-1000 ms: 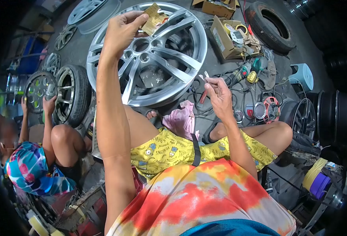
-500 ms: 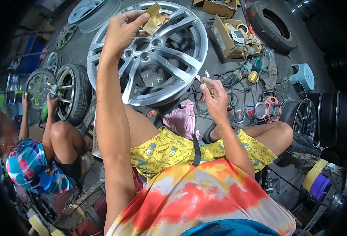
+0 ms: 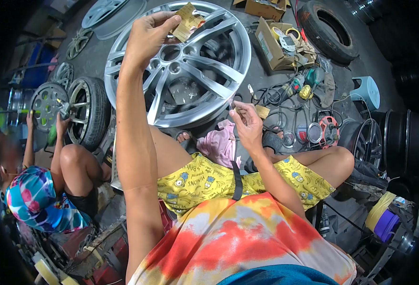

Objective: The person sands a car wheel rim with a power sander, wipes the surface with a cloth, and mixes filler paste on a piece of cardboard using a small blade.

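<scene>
My left hand (image 3: pixel 150 35) is closed, with thumb and fingers pinching a printed tan piece of sandpaper (image 3: pixel 187 23) above a large silver alloy wheel rim (image 3: pixel 209 80). My right hand (image 3: pixel 250 126) is raised in front of my lower legs, near the rim's right edge, its thumb and fingertips pressed together. Something small and pale shows at those fingertips, too small to name. Just behind the knuckles appears another tan piece (image 3: pixel 262 112); whether the hand touches it I cannot tell. A pink cloth (image 3: pixel 219 144) lies between my feet.
A co-worker (image 3: pixel 43 190) sits at left, hands by a tyre on a rim (image 3: pixel 90 111). Toward the right are a cardboard box (image 3: pixel 271 47) with tape rolls, power tools (image 3: pixel 309 80) with tangled cords, a loose tyre (image 3: pixel 328 33), a blue stool (image 3: pixel 366 93) and stacked dark rims (image 3: pixel 401 142).
My right hand has moved slightly left and down, and its fingers have turned. The tan piece earlier between its fingers now shows behind the knuckles. My left hand stays nearly still.
</scene>
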